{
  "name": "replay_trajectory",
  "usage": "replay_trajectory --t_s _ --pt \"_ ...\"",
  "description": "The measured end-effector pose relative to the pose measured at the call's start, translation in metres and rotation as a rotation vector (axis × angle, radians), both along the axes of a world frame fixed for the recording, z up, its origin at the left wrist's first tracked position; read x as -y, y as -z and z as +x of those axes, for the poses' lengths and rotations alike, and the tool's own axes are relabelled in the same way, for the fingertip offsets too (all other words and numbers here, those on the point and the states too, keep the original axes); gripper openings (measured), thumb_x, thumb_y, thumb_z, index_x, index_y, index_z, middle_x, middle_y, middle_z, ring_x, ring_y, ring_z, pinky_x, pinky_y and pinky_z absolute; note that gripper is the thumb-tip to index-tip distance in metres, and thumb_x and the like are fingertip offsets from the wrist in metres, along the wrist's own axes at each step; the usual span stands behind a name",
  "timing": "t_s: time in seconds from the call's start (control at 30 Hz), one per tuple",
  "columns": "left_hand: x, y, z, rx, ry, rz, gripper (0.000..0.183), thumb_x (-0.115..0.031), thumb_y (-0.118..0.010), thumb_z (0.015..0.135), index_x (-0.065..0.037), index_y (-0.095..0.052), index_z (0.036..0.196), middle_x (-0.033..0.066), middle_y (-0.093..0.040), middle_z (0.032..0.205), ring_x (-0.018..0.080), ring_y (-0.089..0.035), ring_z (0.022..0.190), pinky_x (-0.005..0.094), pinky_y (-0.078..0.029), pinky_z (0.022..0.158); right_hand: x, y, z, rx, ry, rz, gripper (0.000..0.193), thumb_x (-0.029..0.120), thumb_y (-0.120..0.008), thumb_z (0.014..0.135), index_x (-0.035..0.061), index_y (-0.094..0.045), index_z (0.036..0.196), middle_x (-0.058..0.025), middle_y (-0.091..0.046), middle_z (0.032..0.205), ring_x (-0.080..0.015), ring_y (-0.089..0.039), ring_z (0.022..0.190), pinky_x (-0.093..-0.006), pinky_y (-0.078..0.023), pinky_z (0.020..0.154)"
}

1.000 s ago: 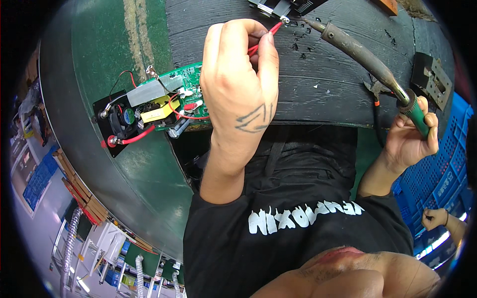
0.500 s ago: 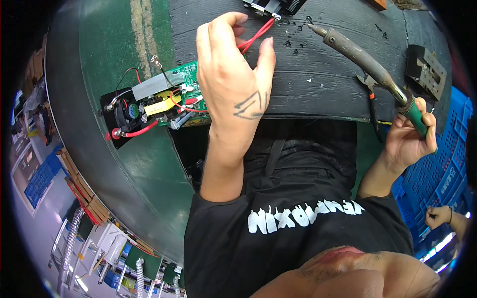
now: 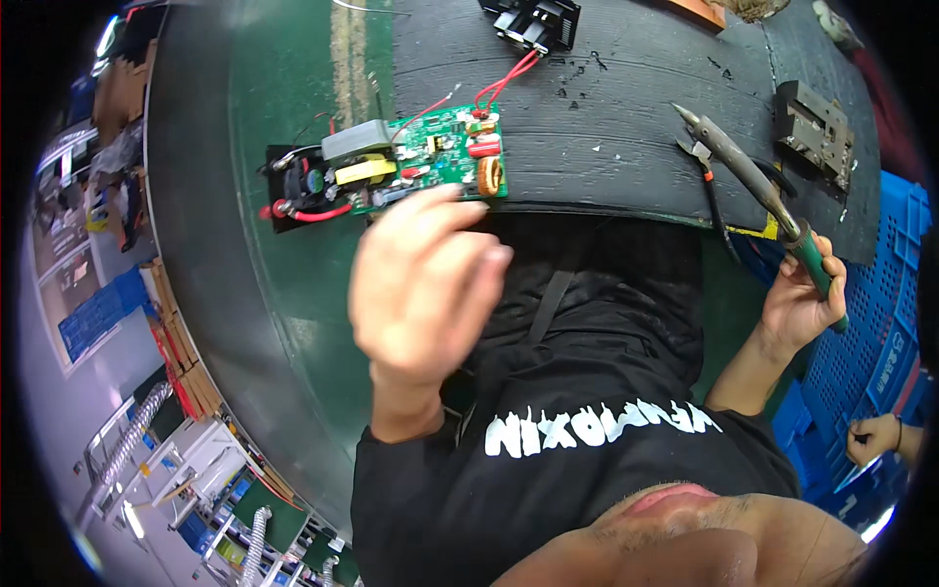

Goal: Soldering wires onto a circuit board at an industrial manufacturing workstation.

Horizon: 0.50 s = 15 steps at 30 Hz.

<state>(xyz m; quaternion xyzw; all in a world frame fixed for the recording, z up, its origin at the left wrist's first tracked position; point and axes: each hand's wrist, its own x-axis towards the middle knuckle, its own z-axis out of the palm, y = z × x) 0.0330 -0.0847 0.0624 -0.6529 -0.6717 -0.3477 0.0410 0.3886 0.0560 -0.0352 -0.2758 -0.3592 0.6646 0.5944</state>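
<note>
My right hand (image 3: 797, 303) grips the green handle of a soldering iron (image 3: 748, 176), its tip pointing up and left over the bench. My left hand (image 3: 421, 284), blurred by motion, hovers just in front of a green circuit board (image 3: 445, 147). Its fingers are loosely bent and apart, with nothing visible in them. The board carries a yellow transformer, a grey heat sink, a copper coil and, at its left end, a black fan (image 3: 303, 181). Two red wires (image 3: 509, 80) run from the board's right end to a black finned part (image 3: 533, 22) at the back.
Cutting pliers (image 3: 716, 201) lie below the iron's shaft, at the bench's front edge. A dark metal bracket (image 3: 817, 135) stands at the bench's right end. Black scraps dot the dark bench top (image 3: 626, 108). Beside my right arm are blue crates (image 3: 885, 284) and another person's hand (image 3: 871, 440).
My left hand has drawn back from over the board and red wires toward my body, uncovering the board's right end. My right hand still holds the soldering iron. The view has shifted a little.
</note>
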Motion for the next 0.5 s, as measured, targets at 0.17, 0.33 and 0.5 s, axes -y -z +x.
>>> replay_trajectory --t_s 0.17,0.33,0.5 --pt "0.039 -0.007 -0.068 0.143 -0.241 -0.041 0.078 -0.049 -0.083 0.066 0.001 -0.058 0.120 0.0180 -0.062 0.118 0.0348 -0.057 0.112 0.0428 -0.045 0.095 0.006 0.010 0.026 -0.062 0.036 -0.012 0.035 0.032 -0.051 0.095 0.0040 -0.068 0.106 -0.0203 -0.064 0.119 -0.0266 -0.064 0.093 -0.0302 -0.049 0.070" --pt "0.018 0.028 -0.105 -0.167 0.025 -0.098 0.152 -0.068 -0.082 0.037 -0.004 -0.005 0.152 0.0232 -0.035 0.148 0.0425 -0.042 0.128 0.0489 -0.035 0.107 0.016 0.012 0.049 -0.028 0.110 0.013 0.035 0.032 -0.051 0.094 0.0038 -0.068 0.106 -0.0210 -0.064 0.118 -0.0270 -0.065 0.094 -0.0307 -0.049 0.070" --pt "-0.004 0.054 -0.101 -0.339 -0.004 -0.129 0.142 -0.069 -0.079 0.046 -0.005 -0.010 0.153 0.0164 -0.055 0.121 0.0348 -0.053 0.099 0.0485 -0.041 0.090 0.028 0.011 0.058 -0.031 0.084 0.066 0.036 0.032 -0.050 0.094 0.0033 -0.068 0.104 -0.0216 -0.064 0.117 -0.0269 -0.064 0.092 -0.0309 -0.049 0.070"
